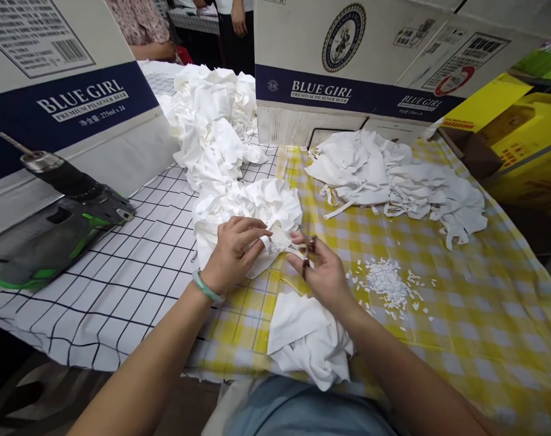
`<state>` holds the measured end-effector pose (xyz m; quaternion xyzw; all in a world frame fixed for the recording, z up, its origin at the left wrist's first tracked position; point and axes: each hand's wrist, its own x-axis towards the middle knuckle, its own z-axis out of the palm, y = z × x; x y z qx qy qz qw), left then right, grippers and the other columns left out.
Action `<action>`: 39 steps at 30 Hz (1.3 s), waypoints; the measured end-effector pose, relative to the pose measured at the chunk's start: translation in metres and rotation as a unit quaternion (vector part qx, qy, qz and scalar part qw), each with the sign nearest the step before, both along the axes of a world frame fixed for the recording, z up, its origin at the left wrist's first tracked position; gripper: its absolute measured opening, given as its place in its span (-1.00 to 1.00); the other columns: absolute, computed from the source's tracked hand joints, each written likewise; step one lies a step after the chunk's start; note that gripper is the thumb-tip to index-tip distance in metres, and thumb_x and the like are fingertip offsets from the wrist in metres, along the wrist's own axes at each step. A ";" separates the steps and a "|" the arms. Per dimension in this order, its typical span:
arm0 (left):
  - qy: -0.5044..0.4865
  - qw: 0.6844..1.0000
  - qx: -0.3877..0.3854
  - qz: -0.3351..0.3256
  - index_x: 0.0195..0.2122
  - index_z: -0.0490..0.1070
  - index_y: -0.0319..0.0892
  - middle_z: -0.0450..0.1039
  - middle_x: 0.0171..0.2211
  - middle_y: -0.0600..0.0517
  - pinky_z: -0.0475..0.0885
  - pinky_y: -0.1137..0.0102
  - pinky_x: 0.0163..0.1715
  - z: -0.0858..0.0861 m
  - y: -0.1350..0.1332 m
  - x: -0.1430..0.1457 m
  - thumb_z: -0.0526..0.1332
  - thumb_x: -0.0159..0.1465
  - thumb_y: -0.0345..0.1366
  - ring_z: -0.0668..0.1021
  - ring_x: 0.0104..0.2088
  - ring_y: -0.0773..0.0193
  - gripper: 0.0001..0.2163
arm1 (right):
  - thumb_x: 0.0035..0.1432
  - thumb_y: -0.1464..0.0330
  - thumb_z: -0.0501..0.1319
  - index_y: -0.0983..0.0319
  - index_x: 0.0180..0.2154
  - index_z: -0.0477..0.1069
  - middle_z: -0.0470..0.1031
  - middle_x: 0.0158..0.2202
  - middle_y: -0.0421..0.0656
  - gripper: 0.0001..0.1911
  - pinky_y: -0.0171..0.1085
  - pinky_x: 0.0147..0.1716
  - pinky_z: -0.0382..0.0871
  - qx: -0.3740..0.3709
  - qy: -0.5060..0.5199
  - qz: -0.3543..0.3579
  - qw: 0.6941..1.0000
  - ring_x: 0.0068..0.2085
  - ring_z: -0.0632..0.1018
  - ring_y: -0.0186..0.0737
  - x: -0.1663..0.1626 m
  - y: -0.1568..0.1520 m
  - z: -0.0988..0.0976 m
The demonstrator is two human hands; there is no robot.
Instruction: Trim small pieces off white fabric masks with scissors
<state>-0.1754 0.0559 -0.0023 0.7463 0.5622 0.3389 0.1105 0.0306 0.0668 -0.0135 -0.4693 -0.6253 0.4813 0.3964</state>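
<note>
My left hand (238, 249), a green bangle at its wrist, pinches a narrow end of white cloth (269, 203) lying in front of it. Small scissors (306, 259) with dark reddish handles sit in the fingers of my right hand (327, 277), just right of the pinched end. How far the blades are apart is too blurred to tell. Nearest my body lies a small heap of white cloth pieces (307, 339). Small white clippings (387, 283) are scattered on the yellow checked cloth (475, 303), right of my right hand.
A power drill (71, 224) lies at the left beside a cardboard box (121, 130). Another large box (303, 36) stands at the back. White cloth heaps (212, 115) extend behind my hands; strapped pieces (393, 175) lie back right. People (143, 24) are beyond the table.
</note>
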 end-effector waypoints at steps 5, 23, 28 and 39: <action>-0.016 0.999 -0.007 0.045 -0.19 0.57 -0.04 0.49 0.05 -0.03 0.20 0.00 0.05 0.004 -0.012 0.002 0.09 0.39 -0.27 0.38 0.06 0.02 -0.77 | -0.03 0.18 0.41 0.20 -0.32 0.44 0.49 -0.37 -0.21 -0.70 -0.28 -0.28 0.43 -0.115 0.050 0.102 0.987 -0.32 0.51 -0.25 -0.024 0.009 0.001; -0.198 0.978 0.020 -0.055 -0.14 0.53 -0.21 0.55 -0.35 -0.03 0.43 0.41 -0.32 -0.005 -0.023 0.014 0.19 0.32 -0.43 0.54 -0.34 0.31 -0.85 | 0.00 0.21 0.40 0.24 -0.40 0.42 0.15 -0.62 -0.38 -0.74 -0.38 -0.60 -0.08 -0.206 0.131 0.117 0.963 -0.59 0.10 -0.48 -0.010 0.010 0.015; -0.207 0.977 0.002 -0.058 -0.20 0.52 -0.20 0.51 -0.37 -0.01 0.39 0.40 -0.32 -0.002 -0.023 0.019 0.18 0.31 -0.44 0.50 -0.35 0.31 -0.87 | -0.04 0.29 0.39 0.24 -0.43 0.38 0.14 -0.62 -0.40 -0.77 -0.41 -0.67 -0.12 -0.263 0.166 0.128 0.942 -0.64 0.06 -0.52 -0.015 0.011 0.016; -0.300 0.950 -0.091 0.004 -0.39 0.42 -0.19 0.33 -0.49 0.09 0.26 0.46 -0.50 -0.004 -0.024 0.030 0.16 0.31 -0.36 0.35 -0.48 0.37 -0.86 | -0.15 0.32 0.37 0.24 -0.49 0.33 0.04 -0.71 -0.46 -0.76 -0.47 -0.73 -0.07 -0.347 0.209 0.085 0.910 -0.69 0.00 -0.56 -0.022 0.014 0.021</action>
